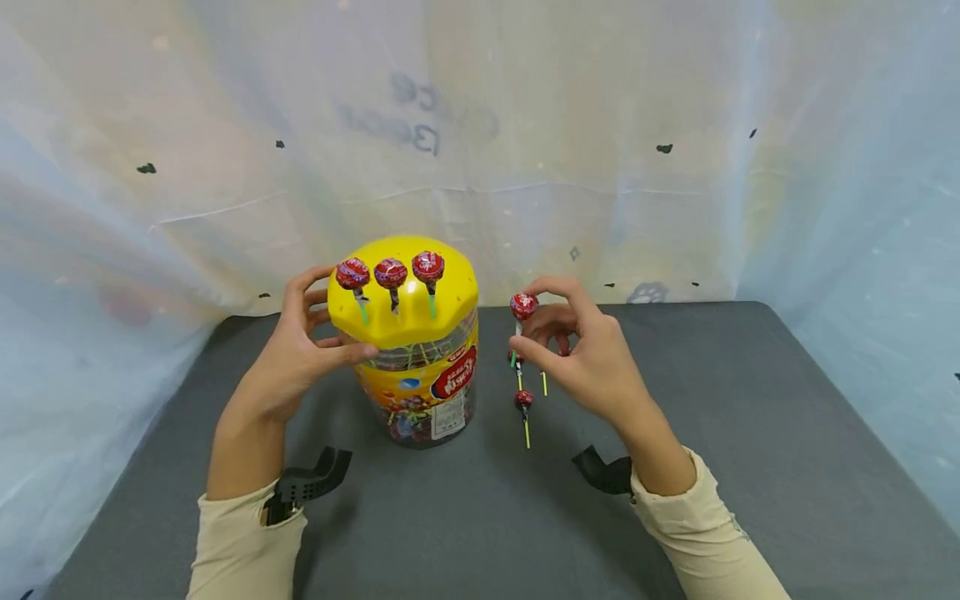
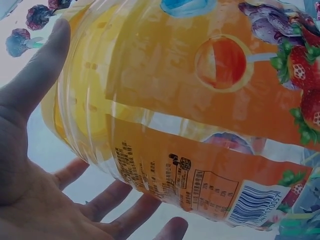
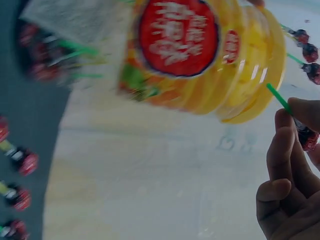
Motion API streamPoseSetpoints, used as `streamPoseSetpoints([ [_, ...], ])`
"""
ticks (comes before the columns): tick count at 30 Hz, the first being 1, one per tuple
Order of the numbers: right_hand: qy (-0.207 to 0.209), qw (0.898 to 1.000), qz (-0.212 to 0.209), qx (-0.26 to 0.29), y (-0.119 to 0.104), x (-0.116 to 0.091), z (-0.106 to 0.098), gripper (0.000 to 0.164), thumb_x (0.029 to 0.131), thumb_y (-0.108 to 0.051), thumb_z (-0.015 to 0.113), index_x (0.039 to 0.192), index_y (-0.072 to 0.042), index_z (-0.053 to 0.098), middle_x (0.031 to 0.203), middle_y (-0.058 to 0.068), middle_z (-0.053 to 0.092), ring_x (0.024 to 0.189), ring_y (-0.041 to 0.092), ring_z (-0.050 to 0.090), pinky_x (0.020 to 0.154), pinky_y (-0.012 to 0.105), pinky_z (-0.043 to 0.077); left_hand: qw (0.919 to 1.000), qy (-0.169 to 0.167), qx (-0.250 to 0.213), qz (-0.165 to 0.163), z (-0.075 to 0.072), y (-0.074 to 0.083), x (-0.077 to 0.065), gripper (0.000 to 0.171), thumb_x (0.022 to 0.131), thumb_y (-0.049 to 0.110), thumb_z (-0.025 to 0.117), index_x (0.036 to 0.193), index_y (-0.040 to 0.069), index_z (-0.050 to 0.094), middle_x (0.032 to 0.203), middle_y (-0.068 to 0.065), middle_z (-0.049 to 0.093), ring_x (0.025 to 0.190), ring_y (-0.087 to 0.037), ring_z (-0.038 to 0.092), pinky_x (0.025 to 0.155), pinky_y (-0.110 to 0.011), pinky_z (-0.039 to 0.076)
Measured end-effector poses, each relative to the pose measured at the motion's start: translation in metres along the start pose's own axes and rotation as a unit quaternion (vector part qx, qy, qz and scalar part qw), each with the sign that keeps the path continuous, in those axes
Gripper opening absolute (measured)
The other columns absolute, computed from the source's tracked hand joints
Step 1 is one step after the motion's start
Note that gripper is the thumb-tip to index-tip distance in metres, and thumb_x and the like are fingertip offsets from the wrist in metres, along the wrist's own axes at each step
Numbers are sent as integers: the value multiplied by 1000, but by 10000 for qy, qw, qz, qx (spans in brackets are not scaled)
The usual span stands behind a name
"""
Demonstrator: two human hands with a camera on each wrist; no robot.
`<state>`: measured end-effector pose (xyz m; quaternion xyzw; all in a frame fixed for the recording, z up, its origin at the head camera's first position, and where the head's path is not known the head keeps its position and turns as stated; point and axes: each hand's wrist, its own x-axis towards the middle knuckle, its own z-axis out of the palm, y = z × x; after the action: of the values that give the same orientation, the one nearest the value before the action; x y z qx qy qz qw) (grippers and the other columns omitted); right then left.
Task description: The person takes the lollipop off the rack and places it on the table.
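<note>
A clear plastic candy jar (image 1: 416, 387) with a colourful label and a yellow lid (image 1: 405, 329) stands upright on the table. Three red-wrapped lollipops (image 1: 391, 273) stick up from the lid in a row. My left hand (image 1: 296, 358) holds the jar near its top, thumb at the front of the lid and fingers round the far left side. To the right of the jar, my right hand (image 1: 588, 350) pinches a lollipop (image 1: 523, 306) between thumb and fingers. Its green stick (image 3: 278, 97) points toward the lid in the right wrist view, apart from it.
Several loose lollipops (image 1: 523, 400) lie on the dark grey table (image 1: 480, 533) below and beside my right hand, some partly hidden by it. More lollipops (image 3: 45, 60) show through the jar's bottom. A pale translucent sheet (image 1: 540, 167) hangs behind the table and along its sides.
</note>
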<state>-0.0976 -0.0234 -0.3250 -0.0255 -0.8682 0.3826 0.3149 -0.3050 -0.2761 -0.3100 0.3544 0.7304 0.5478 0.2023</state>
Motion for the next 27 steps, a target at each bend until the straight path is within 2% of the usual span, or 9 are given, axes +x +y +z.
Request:
streamPoseSetpoints([
  [5,-231,9980,404,-431,18,-24,-9,53,87,-20,79,131,-23,51,82,-12,70,68,5,56,63,26,46,10000,-21,-3,48,2,0,3,94,88,8,74,152,33,11,148,-7,22,122,-25,39,85,-18,51],
  [8,-358,9973,442,-470,30,-32,-11,51,87,-19,78,131,-23,52,83,-12,70,69,5,57,64,25,46,9999,5,-8,120,1,-1,2,93,88,7,74,152,33,12,147,-7,22,120,-24,39,84,-17,51],
  [13,-597,9950,573,-565,43,-34,-18,51,87,-19,79,130,-24,52,85,-13,70,67,5,57,63,24,45,9997,-19,-116,211,0,-4,1,93,88,5,74,152,32,13,148,-8,21,117,-22,41,83,-17,51],
  [19,-1136,9861,1009,-678,50,-34,-22,48,88,-22,77,129,-25,51,86,-15,70,66,7,58,63,25,45,9997,-29,-107,200,-1,-4,2,94,88,5,74,152,33,12,148,-8,21,117,-24,41,83,-17,51],
  [23,-1476,9783,1310,-638,55,-34,-19,46,88,-21,77,127,-24,52,86,-14,72,68,7,60,64,26,47,9998,-33,-99,164,-1,-2,2,93,88,6,74,152,34,12,148,-8,21,118,-26,42,84,-18,52],
  [27,-1659,9737,1429,-635,65,-35,-14,46,87,-21,78,127,-20,53,86,-12,72,68,8,60,63,27,48,9998,-35,-93,144,-1,-3,1,92,88,6,73,152,33,12,148,-8,22,118,-25,41,84,-18,52],
])
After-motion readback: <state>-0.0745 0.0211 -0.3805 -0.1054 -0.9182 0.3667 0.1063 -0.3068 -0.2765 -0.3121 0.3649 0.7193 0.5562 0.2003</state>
